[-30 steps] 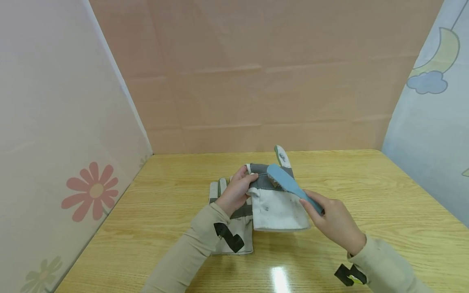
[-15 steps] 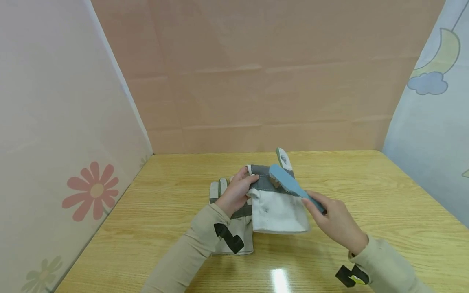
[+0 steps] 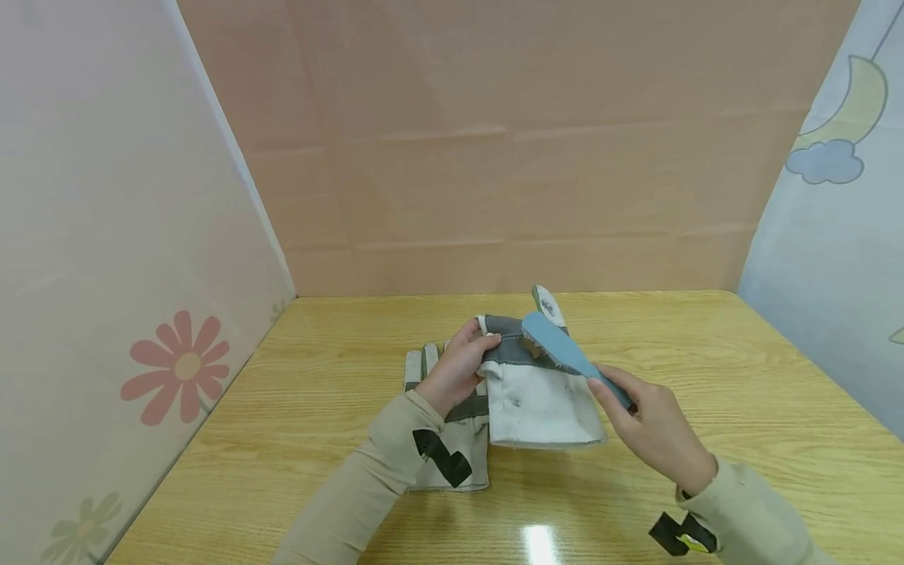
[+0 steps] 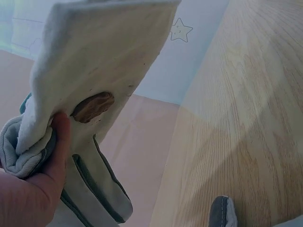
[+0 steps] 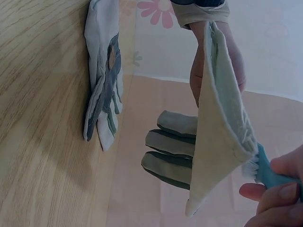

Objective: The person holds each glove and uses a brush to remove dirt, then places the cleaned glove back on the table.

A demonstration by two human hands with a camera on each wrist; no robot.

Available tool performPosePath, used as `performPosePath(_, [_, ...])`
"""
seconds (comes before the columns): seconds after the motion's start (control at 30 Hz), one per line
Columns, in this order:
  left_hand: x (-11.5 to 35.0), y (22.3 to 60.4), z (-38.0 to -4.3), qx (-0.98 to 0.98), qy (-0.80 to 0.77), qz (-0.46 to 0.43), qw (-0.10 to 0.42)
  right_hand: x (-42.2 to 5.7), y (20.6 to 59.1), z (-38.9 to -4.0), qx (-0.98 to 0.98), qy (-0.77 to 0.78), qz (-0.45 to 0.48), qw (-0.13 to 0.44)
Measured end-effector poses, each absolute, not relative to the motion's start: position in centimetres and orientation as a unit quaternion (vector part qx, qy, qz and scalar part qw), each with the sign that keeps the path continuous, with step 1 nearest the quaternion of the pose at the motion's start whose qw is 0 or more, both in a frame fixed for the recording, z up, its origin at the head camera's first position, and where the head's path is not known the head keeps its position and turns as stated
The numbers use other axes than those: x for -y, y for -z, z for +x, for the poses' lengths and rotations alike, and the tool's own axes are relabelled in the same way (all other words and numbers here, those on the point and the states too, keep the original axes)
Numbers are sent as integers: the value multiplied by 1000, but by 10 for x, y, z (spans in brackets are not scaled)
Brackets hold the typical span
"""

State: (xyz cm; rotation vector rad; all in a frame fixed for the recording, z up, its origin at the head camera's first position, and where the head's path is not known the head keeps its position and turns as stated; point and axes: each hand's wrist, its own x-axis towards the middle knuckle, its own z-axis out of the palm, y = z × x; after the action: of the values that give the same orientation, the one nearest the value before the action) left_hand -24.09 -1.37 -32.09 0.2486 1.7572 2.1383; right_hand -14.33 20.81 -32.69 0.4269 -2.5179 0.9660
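Note:
My left hand [image 3: 462,369] grips a white and grey work glove [image 3: 544,408] by its side edge, above the table. The cuff hangs toward me and one finger of the glove points up. In the left wrist view, a brown oval patch [image 4: 93,107] shows on the glove's other face. My right hand [image 3: 653,428] holds a light blue brush [image 3: 558,343] by its handle, head tilted up to the left. Its pale bristles [image 5: 251,168] face the glove and appear to touch its grey band. A second glove [image 3: 466,455] lies on the table under my left forearm, partly hidden.
The wooden table [image 3: 339,329] reaches back to a plain tan wall sheet [image 3: 530,157]. Side panels stand left and right, one with a red flower [image 3: 187,366], the other with a moon and cloud.
The brush and my right hand have shifted slightly to the right across the glove. The cuff of the held glove has swung a little to the right. My left hand stays nearly still.

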Motion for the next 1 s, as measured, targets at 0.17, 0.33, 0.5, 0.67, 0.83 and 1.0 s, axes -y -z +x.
performPosePath(0.17, [13, 321, -240, -622, -758, 85, 179, -209, 327, -143, 905, -338, 154, 210])
performPosePath(0.33, [14, 322, -241, -624, -757, 81, 175, -210, 325, -141, 901, -350, 146, 212])
performPosePath(0.5, [16, 325, -244, -624, -761, 62, 165, -210, 322, -139, 890, -372, 144, 223])
performPosePath(0.67, [17, 328, -245, -627, -759, 62, 164, -207, 327, -140, 885, -352, 193, 234])
performPosePath(0.83, [15, 328, -245, -632, -754, 71, 166, -205, 332, -140, 888, -321, 219, 245])
performPosePath(1.0, [15, 328, -245, -634, -751, 78, 167, -206, 333, -143, 894, -307, 206, 254])
